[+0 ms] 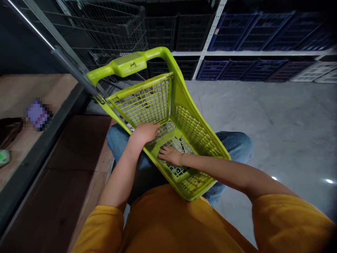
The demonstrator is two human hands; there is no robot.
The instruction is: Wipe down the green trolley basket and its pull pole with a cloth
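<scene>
A lime-green plastic shopping basket [196, 128] with lattice walls and a raised handle [131, 65] stands tilted between my knees, its open top facing me. My left hand [146, 133] reaches over the near-left rim into the basket, fingers pointing right and partly bent down; its thumb is hidden. My right hand [170, 155] lies deeper inside, with fingers stretched left and slightly apart, by the left inner wall. I cannot tell how firmly either hand touches the plastic. No loose item shows in either hand.
A wooden bench [60, 84] on my left bears a blurred purple item [38, 114] and a green-and-white object [4, 157]. Behind the basket are a wire shopping cart [118, 35] and a white-framed rack [204, 52] of dark blue crates [234, 31]. Grey floor [263, 116] lies right.
</scene>
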